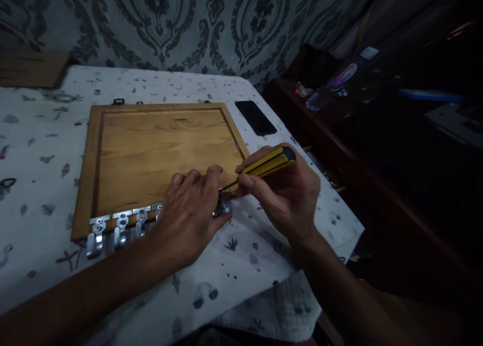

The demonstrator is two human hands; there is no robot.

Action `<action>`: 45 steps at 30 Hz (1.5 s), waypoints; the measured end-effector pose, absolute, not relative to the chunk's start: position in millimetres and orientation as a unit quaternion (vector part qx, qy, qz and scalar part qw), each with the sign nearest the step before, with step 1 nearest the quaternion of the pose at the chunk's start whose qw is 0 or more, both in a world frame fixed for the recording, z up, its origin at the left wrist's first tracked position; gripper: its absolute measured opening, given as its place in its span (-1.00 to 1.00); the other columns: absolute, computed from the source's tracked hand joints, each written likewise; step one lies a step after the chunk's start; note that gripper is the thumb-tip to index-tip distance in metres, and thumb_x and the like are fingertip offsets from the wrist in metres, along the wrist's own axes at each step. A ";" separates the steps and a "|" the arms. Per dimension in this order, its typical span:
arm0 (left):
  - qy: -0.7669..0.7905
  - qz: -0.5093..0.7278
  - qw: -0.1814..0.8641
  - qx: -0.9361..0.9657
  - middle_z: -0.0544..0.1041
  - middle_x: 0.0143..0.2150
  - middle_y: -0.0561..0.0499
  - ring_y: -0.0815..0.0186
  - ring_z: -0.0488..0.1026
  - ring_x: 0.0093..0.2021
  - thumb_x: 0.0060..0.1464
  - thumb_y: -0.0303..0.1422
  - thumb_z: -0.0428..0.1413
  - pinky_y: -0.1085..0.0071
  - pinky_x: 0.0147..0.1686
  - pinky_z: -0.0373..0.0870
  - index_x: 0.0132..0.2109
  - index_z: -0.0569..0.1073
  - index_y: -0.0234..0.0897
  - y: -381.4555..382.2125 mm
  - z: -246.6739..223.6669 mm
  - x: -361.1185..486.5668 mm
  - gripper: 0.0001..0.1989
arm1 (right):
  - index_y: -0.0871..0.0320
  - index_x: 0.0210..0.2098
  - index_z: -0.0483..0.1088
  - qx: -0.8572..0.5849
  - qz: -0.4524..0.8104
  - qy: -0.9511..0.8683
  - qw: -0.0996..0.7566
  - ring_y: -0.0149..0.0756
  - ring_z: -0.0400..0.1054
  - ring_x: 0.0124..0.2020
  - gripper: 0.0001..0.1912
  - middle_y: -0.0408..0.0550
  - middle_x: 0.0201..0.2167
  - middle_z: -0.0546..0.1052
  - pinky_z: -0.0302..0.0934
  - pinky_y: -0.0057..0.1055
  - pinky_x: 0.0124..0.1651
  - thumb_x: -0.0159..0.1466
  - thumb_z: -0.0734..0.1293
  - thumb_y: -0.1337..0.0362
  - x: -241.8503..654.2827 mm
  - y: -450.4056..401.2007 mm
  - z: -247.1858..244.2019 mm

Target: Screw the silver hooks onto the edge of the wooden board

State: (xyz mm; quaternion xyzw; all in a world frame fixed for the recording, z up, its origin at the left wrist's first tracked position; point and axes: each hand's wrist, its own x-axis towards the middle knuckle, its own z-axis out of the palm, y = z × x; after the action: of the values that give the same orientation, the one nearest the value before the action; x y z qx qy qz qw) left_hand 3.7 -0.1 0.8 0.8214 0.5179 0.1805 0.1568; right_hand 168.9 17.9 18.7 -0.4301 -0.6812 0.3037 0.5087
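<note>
A framed wooden board point(162, 154) lies flat on the cloth-covered table. Several silver metal hooks point(98, 237) are lined up along its near edge. My left hand point(188, 215) rests over that edge with curled fingers on the wood, its thumb pressed against a metal hook point(223, 205) near the right corner. A yellow and black screwdriver point(268, 163) is gripped in my right hand point(287, 200). Its shaft points down and left at this hook, and the tip's exact contact is hard to make out. My left hand covers part of the hook row.
A black phone point(255, 118) lies right of the board on the patterned tablecloth point(211, 280). Cardboard point(32, 69) sits at the far left. Beyond the table's right side, a plastic bottle point(341, 79) lies on a dark reddish surface. A patterned wall covering point(181, 28) rises behind.
</note>
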 end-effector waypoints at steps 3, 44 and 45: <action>0.518 0.184 0.150 0.822 0.49 -0.09 -0.10 0.05 0.39 -0.04 0.05 -0.27 0.21 0.12 -0.07 0.21 0.14 0.15 -0.28 -0.7 0.5 3.4 -0.42 | 0.04 -0.19 0.47 -0.424 0.327 -0.692 0.484 -0.34 0.44 -0.41 -0.79 -0.15 -0.33 0.51 0.46 -0.38 -0.36 0.19 0.46 0.18 173.0 18.0 22.9; 0.524 0.194 0.200 0.805 0.53 -0.13 -0.05 0.06 0.46 -0.09 0.01 -0.38 0.24 0.13 -0.10 0.28 0.05 0.14 -0.21 -1.9 0.9 5.1 -0.47 | 0.14 -0.37 0.37 -0.510 0.555 -0.506 0.419 -0.45 0.21 -0.48 -0.78 -0.20 -0.49 0.36 0.14 -0.53 -0.44 0.27 0.38 0.13 170.7 -13.9 -18.5; 0.525 0.196 0.199 0.804 0.53 -0.14 -0.04 0.06 0.46 -0.10 0.01 -0.38 0.24 0.13 -0.11 0.28 0.05 0.14 -0.20 -1.6 0.6 5.0 -0.46 | 0.14 -0.39 0.37 -0.510 0.555 -0.500 0.426 -0.47 0.18 -0.53 -0.77 -0.22 -0.52 0.34 0.11 -0.53 -0.48 0.28 0.37 0.12 171.9 -13.5 -18.2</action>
State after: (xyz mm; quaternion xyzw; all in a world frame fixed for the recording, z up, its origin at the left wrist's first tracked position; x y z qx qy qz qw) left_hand 5.0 -1.6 0.6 0.8041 0.5249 0.1956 0.1991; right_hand 171.9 -13.5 -18.2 -0.5099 -0.4997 0.5554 0.4265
